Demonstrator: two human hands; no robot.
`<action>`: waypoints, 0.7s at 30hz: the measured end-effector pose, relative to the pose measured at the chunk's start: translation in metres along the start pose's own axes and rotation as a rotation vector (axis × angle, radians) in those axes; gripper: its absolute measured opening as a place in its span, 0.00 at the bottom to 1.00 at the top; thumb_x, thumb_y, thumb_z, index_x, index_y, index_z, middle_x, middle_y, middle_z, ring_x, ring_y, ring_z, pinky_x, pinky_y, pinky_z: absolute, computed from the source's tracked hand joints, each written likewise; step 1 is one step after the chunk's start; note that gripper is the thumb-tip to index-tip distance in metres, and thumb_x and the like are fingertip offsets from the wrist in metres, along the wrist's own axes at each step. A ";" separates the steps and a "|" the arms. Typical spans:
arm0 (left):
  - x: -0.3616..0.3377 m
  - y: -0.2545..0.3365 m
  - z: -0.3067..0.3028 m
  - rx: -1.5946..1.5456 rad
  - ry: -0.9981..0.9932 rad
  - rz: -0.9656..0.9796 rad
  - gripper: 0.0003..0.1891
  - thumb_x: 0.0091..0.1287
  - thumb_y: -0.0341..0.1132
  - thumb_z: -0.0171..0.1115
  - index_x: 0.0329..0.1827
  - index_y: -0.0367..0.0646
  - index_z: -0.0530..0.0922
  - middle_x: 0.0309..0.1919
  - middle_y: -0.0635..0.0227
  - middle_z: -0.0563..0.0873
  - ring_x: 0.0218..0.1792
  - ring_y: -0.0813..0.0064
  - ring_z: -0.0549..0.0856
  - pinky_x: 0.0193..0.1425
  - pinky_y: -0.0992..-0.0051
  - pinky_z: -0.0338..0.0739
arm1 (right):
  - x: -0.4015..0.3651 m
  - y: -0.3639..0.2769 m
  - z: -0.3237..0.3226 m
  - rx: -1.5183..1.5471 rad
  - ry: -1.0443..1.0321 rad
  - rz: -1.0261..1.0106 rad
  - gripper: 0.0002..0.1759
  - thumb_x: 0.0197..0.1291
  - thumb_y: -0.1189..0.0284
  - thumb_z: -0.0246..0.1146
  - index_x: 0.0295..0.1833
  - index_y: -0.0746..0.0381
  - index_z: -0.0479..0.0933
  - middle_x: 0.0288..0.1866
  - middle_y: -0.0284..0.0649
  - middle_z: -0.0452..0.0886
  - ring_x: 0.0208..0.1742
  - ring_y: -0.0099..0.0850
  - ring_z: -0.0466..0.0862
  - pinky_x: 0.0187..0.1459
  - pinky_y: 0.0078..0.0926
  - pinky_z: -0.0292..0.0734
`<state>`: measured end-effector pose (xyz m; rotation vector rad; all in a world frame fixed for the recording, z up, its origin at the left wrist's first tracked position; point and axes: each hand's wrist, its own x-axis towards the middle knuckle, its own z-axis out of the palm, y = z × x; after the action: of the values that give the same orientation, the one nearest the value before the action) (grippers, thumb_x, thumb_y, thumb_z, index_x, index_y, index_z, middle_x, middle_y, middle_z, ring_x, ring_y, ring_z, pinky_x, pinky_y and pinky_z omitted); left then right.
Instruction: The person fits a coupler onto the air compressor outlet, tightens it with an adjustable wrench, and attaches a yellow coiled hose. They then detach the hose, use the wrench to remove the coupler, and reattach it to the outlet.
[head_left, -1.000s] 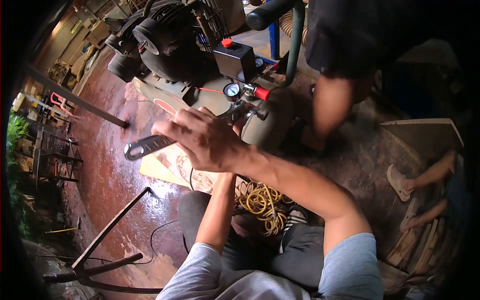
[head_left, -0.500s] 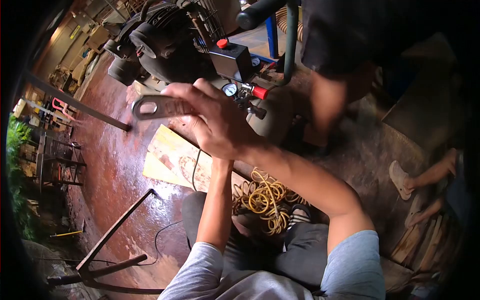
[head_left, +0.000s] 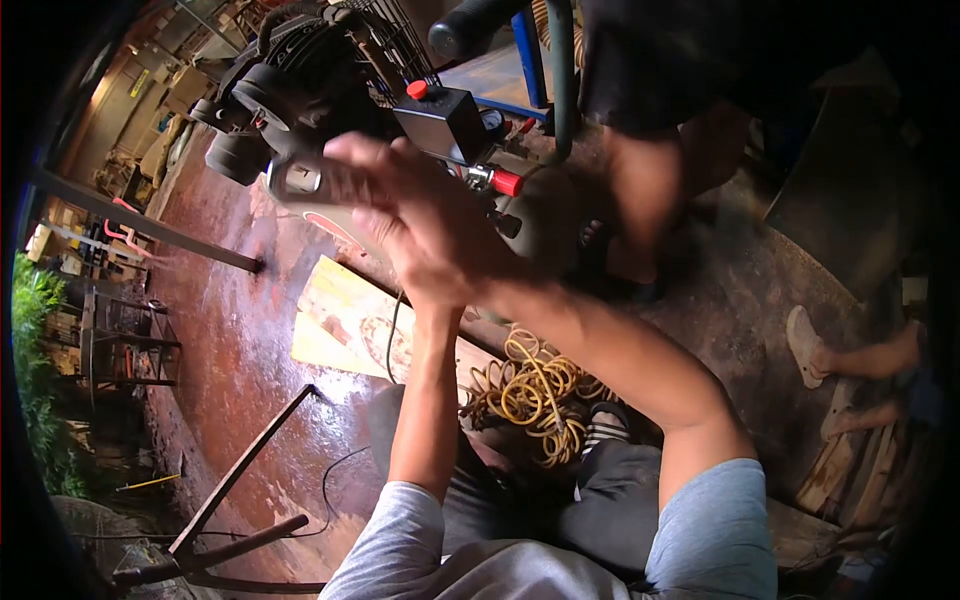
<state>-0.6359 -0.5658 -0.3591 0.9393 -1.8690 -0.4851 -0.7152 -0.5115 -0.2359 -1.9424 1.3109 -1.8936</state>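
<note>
A metal tool (head_left: 298, 179) (blurred, its slotted end showing) sits in the right hand (head_left: 425, 215), fingers curled closed round it, before the compressor (head_left: 335, 125). The left forearm (head_left: 425, 400) rises to the right wrist; its hand is hidden, so I cannot tell how those fingers stand. Just beyond the right hand are a red knob (head_left: 507, 182) and black box (head_left: 438, 124); nearer the wearer lies a coiled yellow hose (head_left: 530, 390).

Single head-worn view, facing forward and steeply down, close.
</note>
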 end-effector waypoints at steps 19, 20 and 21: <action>0.050 0.031 -0.015 0.117 -0.193 0.315 0.11 0.58 0.41 0.72 0.28 0.42 0.85 0.28 0.60 0.84 0.29 0.54 0.85 0.34 0.58 0.78 | 0.043 0.057 -0.028 -0.196 0.193 0.080 0.30 0.72 0.60 0.60 0.74 0.60 0.63 0.53 0.52 0.83 0.56 0.48 0.83 0.57 0.41 0.75; 0.052 0.030 -0.015 0.112 -0.201 0.312 0.11 0.58 0.41 0.72 0.28 0.42 0.85 0.28 0.60 0.84 0.29 0.54 0.85 0.34 0.58 0.78 | 0.044 0.059 -0.033 -0.211 0.169 0.132 0.30 0.72 0.59 0.60 0.73 0.60 0.63 0.52 0.51 0.83 0.56 0.49 0.83 0.58 0.42 0.75; 0.056 0.033 -0.015 0.146 -0.243 0.304 0.12 0.59 0.42 0.72 0.28 0.42 0.85 0.28 0.60 0.84 0.29 0.54 0.85 0.34 0.58 0.78 | 0.045 0.061 -0.034 -0.212 0.219 0.113 0.29 0.72 0.57 0.59 0.71 0.61 0.66 0.52 0.52 0.83 0.56 0.51 0.82 0.59 0.43 0.74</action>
<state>-0.6498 -0.5871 -0.2976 0.6939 -2.2470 -0.2900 -0.7814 -0.5623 -0.2334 -1.7422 1.7076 -2.0312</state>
